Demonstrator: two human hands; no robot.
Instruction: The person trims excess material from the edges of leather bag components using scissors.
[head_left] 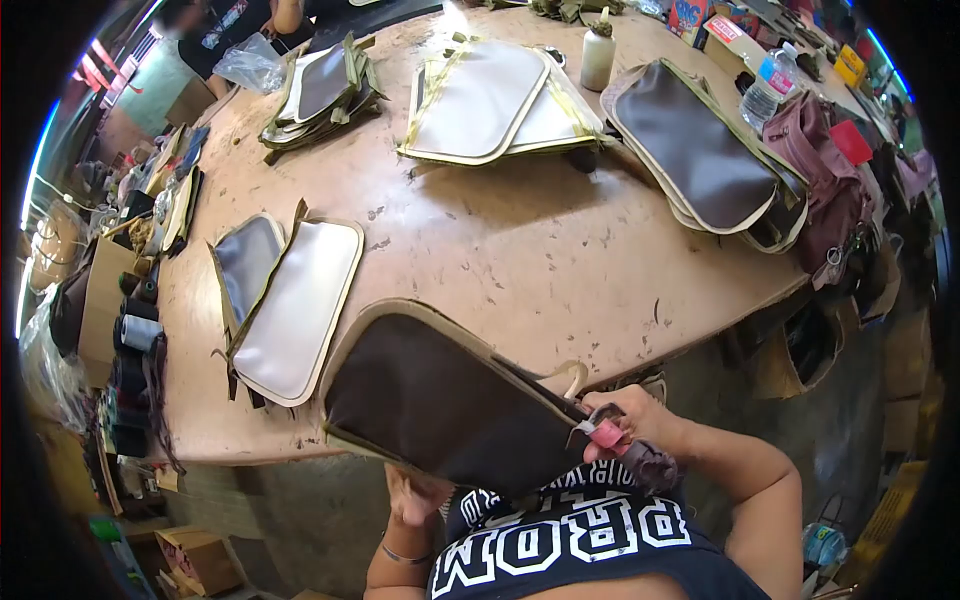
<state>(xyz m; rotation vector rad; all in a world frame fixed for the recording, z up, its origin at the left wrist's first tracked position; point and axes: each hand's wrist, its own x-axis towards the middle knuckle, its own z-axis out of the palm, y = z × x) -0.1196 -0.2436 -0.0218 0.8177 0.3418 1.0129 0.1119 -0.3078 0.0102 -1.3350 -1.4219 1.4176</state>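
You have the dark panel (450,405) at the lower centre of the frame, its upper part over the near edge of the desk (560,270). Your right hand (628,420) is curled closed around its right end, by a pink band (606,433); your left hand (415,495) is at its lower edge, fingers mostly hidden, so their opening cannot be told. A whitish panel (300,310) lies just beside it, left of centre.

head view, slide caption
Left hand under, right hand holding a dark brown, round-cornered panel at a tan table
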